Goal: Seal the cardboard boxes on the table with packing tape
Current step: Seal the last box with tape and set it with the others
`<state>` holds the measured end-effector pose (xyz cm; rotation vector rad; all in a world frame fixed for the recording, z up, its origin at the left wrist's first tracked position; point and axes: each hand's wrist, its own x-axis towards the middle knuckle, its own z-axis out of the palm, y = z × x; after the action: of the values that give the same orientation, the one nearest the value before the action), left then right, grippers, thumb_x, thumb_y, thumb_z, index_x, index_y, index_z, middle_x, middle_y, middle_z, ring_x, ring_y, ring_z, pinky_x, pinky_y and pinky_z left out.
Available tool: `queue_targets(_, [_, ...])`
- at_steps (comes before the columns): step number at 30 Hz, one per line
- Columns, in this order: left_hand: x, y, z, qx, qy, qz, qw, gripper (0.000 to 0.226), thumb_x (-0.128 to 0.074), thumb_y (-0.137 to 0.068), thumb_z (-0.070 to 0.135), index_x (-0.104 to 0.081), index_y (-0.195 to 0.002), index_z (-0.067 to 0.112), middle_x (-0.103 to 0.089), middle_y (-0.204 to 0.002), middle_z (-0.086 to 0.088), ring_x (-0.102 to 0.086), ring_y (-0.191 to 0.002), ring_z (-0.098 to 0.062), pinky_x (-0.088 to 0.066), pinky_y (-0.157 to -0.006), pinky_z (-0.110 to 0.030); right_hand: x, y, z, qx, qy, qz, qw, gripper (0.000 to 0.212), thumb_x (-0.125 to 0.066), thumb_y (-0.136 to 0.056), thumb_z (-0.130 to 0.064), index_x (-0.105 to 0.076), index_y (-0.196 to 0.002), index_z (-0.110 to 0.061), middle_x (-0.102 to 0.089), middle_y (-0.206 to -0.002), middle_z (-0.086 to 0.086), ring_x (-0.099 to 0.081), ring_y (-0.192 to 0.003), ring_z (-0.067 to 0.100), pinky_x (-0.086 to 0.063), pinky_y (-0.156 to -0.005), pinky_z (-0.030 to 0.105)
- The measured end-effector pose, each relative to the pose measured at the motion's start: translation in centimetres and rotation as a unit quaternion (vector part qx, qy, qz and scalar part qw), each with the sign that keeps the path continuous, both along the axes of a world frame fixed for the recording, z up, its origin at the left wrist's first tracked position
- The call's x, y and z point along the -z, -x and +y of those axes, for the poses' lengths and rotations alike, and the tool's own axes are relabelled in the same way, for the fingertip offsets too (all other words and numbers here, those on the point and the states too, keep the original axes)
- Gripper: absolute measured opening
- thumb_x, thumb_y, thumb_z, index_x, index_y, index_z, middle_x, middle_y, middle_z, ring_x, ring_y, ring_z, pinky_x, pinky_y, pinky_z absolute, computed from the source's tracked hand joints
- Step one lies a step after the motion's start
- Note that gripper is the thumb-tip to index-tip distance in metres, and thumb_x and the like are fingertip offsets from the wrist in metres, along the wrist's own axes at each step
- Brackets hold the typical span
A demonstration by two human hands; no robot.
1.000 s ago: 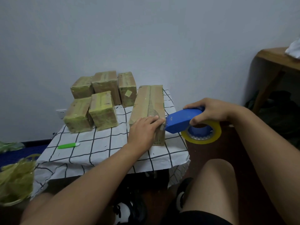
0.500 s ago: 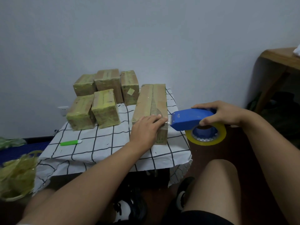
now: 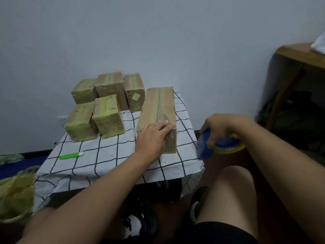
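Honestly nothing here is readable. The long box [image 3: 159,110] has a strip of dark print running along its top and some more marks on the near end, but it's all too small and blurry to make out a single letter. The small boxes [image 3: 109,117] show faint lines of print under the yellowish tape, same story. One of them has a pale square sticker [image 3: 135,97], and it looks blank. No brand visible on the blue tape dispenser [image 3: 204,147] either.

Long cardboard box [image 3: 158,113] lies lengthwise on the checked table [image 3: 109,155] — five taped boxes [image 3: 105,104] clustered left.
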<state>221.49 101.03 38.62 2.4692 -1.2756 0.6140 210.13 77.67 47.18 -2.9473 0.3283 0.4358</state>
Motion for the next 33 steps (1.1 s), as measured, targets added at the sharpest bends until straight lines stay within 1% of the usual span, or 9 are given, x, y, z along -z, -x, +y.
queue_targets(3, [0.5,-0.2,0.0,0.010,-0.007,-0.007,1.000,0.049,-0.066,-0.086,0.017,-0.058,-0.133,0.028,-0.060,-0.133,0.000,-0.058,-0.114,-0.027,-0.047,-0.096,-0.046,0.1,1.3,-0.9,0.044,-0.037,-0.065,0.996,0.067,-0.080,-0.073,-0.046,-0.060,-0.135,-0.032,-0.062,-0.131,-0.005,-0.053,-0.104,0.015,-0.046,-0.093,0.032])
queue_targets(6, [0.1,0.1,-0.1,0.012,-0.018,-0.007,1.000,0.056,-0.063,-0.079,0.022,-0.056,-0.134,0.028,-0.061,-0.133,0.000,-0.059,-0.114,-0.026,-0.047,-0.097,-0.045,-2.2,2.5,-2.0,0.081,-0.065,-0.166,0.981,0.067,-0.080,-0.073,-0.047,-0.059,-0.135,-0.034,-0.060,-0.124,-0.010,-0.053,-0.103,0.012,-0.039,-0.086,0.028])
queue_targets(9, [-0.6,0.7,0.2,0.005,-0.042,0.005,0.999,0.065,-0.055,-0.075,0.034,-0.050,-0.141,0.030,-0.057,-0.137,0.001,-0.055,-0.119,-0.023,-0.045,-0.101,-0.045,-3.0,3.0,-2.3,0.122,-0.135,-0.255,0.950,0.065,-0.080,-0.072,-0.050,-0.060,-0.132,-0.036,-0.062,-0.122,-0.008,-0.059,-0.100,0.014,-0.042,-0.079,0.025])
queue_targets(12, [-0.8,1.0,0.3,0.005,-0.061,0.014,0.998,0.072,-0.052,-0.075,0.038,-0.040,-0.146,0.036,-0.053,-0.141,0.001,-0.051,-0.123,-0.022,-0.041,-0.104,-0.046,-2.3,2.7,-1.3,0.177,-0.183,-0.338,0.906,0.066,-0.080,-0.074,-0.047,-0.058,-0.135,-0.032,-0.060,-0.123,-0.008,-0.057,-0.102,0.013,-0.041,-0.076,0.021])
queue_targets(16, [-1.2,1.2,0.2,0.012,-0.091,-0.011,0.996,0.067,-0.050,-0.076,0.037,-0.044,-0.142,0.037,-0.053,-0.140,-0.004,-0.051,-0.123,-0.027,-0.041,-0.100,-0.045,0.6,1.0,1.3,0.252,-0.254,-0.436,0.826,0.067,-0.079,-0.076,-0.045,-0.057,-0.137,-0.026,-0.060,-0.129,-0.006,-0.056,-0.111,0.015,-0.045,-0.091,0.029])
queue_targets(21, [-1.3,1.0,0.1,0.015,-0.133,-0.042,0.990,0.066,-0.057,-0.077,0.038,-0.043,-0.141,0.037,-0.053,-0.138,-0.006,-0.052,-0.121,-0.028,-0.044,-0.096,-0.044,4.4,-1.6,5.0,0.302,-0.321,-0.490,0.752,0.068,-0.077,-0.080,-0.046,-0.054,-0.139,-0.023,-0.058,-0.130,-0.004,-0.053,-0.110,0.012,-0.047,-0.094,0.031])
queue_targets(26, [-1.4,1.4,-0.4,0.004,-0.137,-0.043,0.990,0.056,-0.057,-0.075,0.039,-0.051,-0.130,0.033,-0.055,-0.133,-0.007,-0.054,-0.116,-0.029,-0.045,-0.093,-0.045,7.5,-3.0,7.3,0.324,-0.327,-0.503,0.731,0.075,-0.074,-0.077,-0.055,-0.050,-0.142,-0.027,-0.058,-0.127,-0.003,-0.054,-0.116,0.015,-0.049,-0.100,0.040])
queue_targets(30, [-1.2,1.2,0.1,0.005,-0.134,-0.034,0.990,0.067,-0.053,-0.075,0.041,-0.044,-0.141,0.037,-0.052,-0.139,-0.006,-0.051,-0.123,-0.028,-0.044,-0.099,-0.047,8.8,-2.6,8.4,0.339,-0.328,-0.523,0.710,0.072,-0.077,-0.082,-0.041,-0.047,-0.146,-0.025,-0.048,-0.117,-0.008,-0.045,-0.106,0.006,-0.037,-0.091,0.024])
queue_targets(33, [-1.3,1.3,-0.1,0.003,-0.138,-0.034,0.990,0.061,-0.052,-0.075,0.041,-0.048,-0.135,0.035,-0.052,-0.139,-0.008,-0.051,-0.124,-0.030,-0.043,-0.100,-0.049,10.1,-2.3,9.2,0.343,-0.332,-0.530,0.702,0.073,-0.078,-0.083,-0.038,-0.045,-0.147,-0.024,-0.045,-0.117,-0.008,-0.046,-0.106,0.008,-0.036,-0.089,0.022])
